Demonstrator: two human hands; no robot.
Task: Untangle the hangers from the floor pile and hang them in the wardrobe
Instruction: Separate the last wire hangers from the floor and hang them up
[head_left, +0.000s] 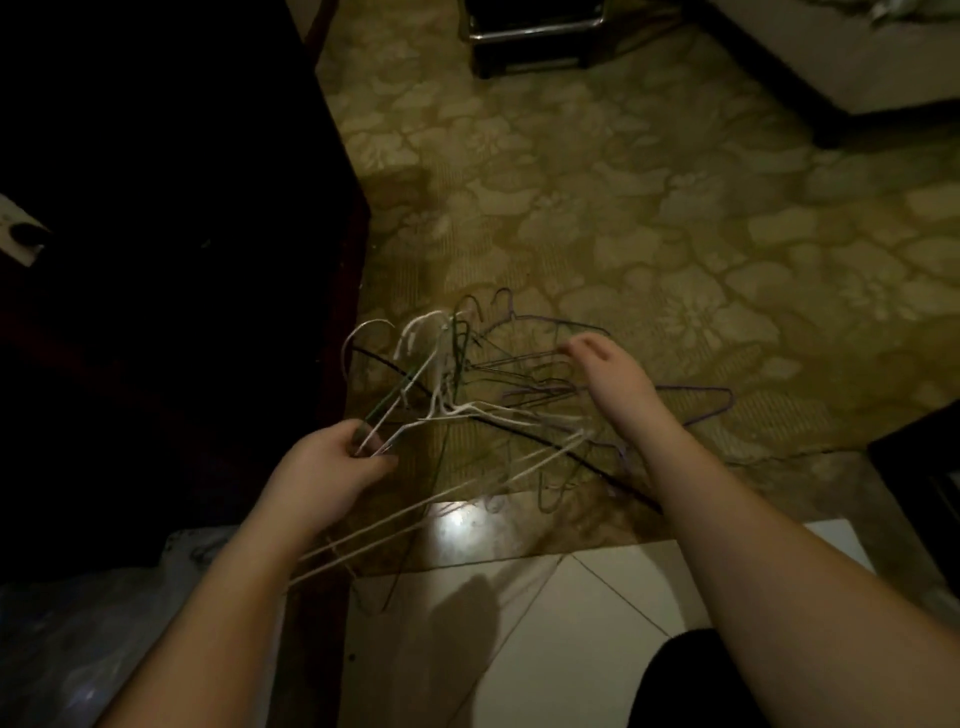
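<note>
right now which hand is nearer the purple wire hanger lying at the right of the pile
Right. The right hand reaches just left of the purple wire hanger; the left hand grips white hangers across the pile.

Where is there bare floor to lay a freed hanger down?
Bare patterned carpet lies beyond the hanger pile, between the dark wardrobe and the low platform. Bare white tile lies between the forearms. It is crowded between the left hand, which grips several hangers, and the right hand, which reaches into the tangle.
</note>
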